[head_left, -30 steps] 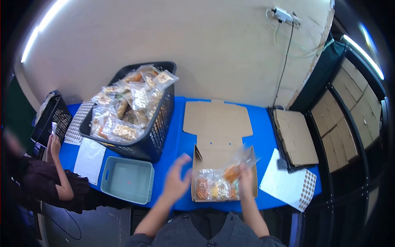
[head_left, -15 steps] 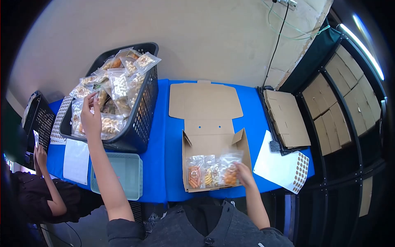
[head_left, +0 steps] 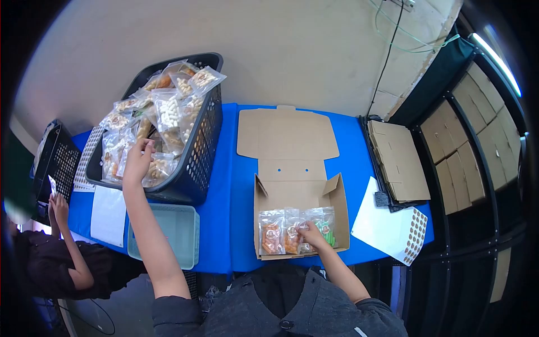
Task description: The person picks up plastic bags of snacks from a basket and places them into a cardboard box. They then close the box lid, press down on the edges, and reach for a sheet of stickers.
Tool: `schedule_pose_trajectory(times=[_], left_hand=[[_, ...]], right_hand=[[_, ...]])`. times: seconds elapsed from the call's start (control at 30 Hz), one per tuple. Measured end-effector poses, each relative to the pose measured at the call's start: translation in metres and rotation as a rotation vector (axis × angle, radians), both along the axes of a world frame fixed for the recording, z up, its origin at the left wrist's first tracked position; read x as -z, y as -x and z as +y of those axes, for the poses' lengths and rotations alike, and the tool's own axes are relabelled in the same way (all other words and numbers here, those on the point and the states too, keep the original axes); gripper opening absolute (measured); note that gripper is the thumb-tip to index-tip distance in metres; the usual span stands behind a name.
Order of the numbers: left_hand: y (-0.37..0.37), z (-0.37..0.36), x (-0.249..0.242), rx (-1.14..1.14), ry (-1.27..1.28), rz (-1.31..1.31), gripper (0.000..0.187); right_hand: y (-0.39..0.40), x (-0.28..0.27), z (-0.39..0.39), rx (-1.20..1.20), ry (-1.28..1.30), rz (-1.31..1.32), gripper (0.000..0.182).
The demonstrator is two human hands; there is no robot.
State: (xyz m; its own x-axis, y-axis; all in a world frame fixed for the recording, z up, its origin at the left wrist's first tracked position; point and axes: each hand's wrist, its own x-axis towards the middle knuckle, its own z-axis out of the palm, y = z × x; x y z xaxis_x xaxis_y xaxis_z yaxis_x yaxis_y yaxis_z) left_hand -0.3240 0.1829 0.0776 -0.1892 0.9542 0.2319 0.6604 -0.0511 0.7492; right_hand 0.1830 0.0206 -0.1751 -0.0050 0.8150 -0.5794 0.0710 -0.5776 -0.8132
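Arrangement step, as judged: right hand (head_left: 314,233) touches the middle orange packet (head_left: 291,241) in the open carton (head_left: 341,219), left hand (head_left: 138,160), fingers bent, is over packets (head_left: 168,110) in the basket (head_left: 205,154), either grip untellable from here; lifting one would call for a clean pinch.

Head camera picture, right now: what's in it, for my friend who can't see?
A person's right hand is at the clear bags in an open box, and their left hand is at a basket heaped with more bags. A tray stands by the basket on a blue table.
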Motion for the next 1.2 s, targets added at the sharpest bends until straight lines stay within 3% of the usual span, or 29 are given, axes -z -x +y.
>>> schedule_pose_trajectory(times=[0.1, 0.2, 0.33, 0.43, 0.5, 0.63, 0.8, 0.83, 0.9, 0.97, 1.03, 1.13, 1.2], left_hand=[[0.002, -0.001, 0.003, -0.019, 0.172, -0.058, 0.027], [-0.002, -0.004, -0.001, -0.025, 0.179, -0.046, 0.028], [-0.003, -0.003, -0.001, -0.023, 0.215, -0.041, 0.029], [-0.001, -0.002, 0.002, -0.012, 0.219, -0.042, 0.030], [0.000, -0.001, 0.004, -0.007, 0.238, -0.063, 0.031], [-0.006, -0.006, -0.002, -0.017, 0.229, -0.022, 0.031], [0.006, 0.002, 0.009, 0.012, 0.163, -0.032, 0.030], [0.007, 0.002, 0.008, 0.009, 0.162, -0.031, 0.030], [0.007, -0.002, 0.002, -0.090, 0.040, 0.308, 0.028], [-0.003, -0.009, -0.006, -0.164, -0.041, 0.338, 0.027], [0.000, -0.008, 0.000, -0.021, -0.041, 0.291, 0.029], [-0.006, -0.005, 0.001, -0.016, 0.404, 0.231, 0.055], [-0.017, -0.013, -0.015, -0.011, 0.464, 0.252, 0.058]], right_hand=[[0.002, 0.003, -0.001, 0.012, -0.024, 0.041, 0.028], [0.004, -0.007, -0.006, 0.026, -0.048, 0.190, 0.028], [0.006, -0.003, -0.006, 0.030, 0.025, 0.178, 0.029], [0.010, 0.007, -0.005, 0.079, 0.052, 0.041, 0.033], [0.014, 0.003, -0.005, -0.004, -0.109, -0.276, 0.040], [0.016, -0.020, -0.003, -0.166, -0.165, -0.387, 0.049], [0.013, -0.015, -0.004, -0.196, -0.279, -0.767, 0.055], [0.013, -0.019, -0.006, -0.199, -0.281, -0.766, 0.055], [0.016, -0.028, -0.010, -0.114, -0.376, -0.854, 0.050], [0.012, -0.034, -0.009, -0.128, -0.371, -0.785, 0.047], [0.009, -0.033, -0.006, -0.158, -0.376, -0.710, 0.043], [0.010, -0.034, -0.006, -0.143, -0.485, -0.644, 0.034], [0.012, -0.046, -0.005, -0.007, -0.476, -0.577, 0.028]])
